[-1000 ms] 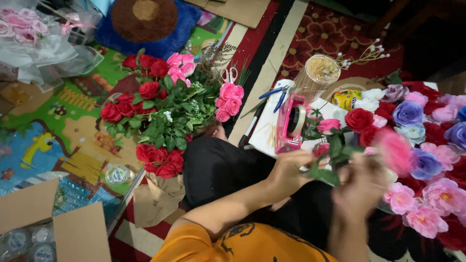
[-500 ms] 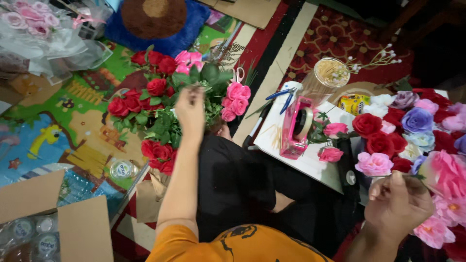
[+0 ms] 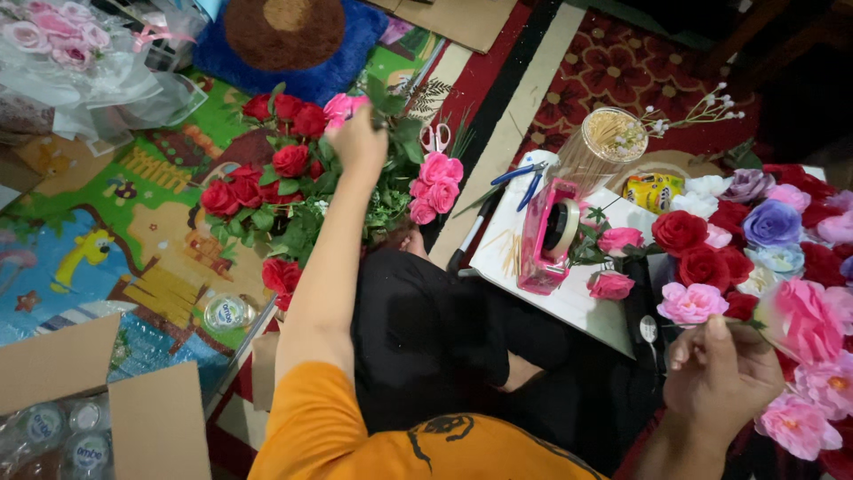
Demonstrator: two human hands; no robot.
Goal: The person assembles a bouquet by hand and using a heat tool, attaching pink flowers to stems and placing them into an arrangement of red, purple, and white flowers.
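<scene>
Step in hand, as I read it: building the bouquet of red and pink artificial roses w/ green leaves (image 3: 293,191) on the floor mat. Left hand (image 3: 360,142) is stretched far fwd, arm nearly straight, fingers closed at the bouquet's top among the pink blooms (image 3: 342,107); can't tell if they grip a stem or just press leaves. Right hand (image 3: 721,378) hangs low at the right, fingers curled round the stem of 1 big pink paper rose (image 3: 804,320), bloom pointing right, just beside the heap of loose mixed-colour roses (image 3: 755,231). Next move prob. calls for bringing that rose across the lap to the bouquet w/out knocking the pink tape dispenser (image 3: 546,236) on the white board (image 3: 569,302).
</scene>
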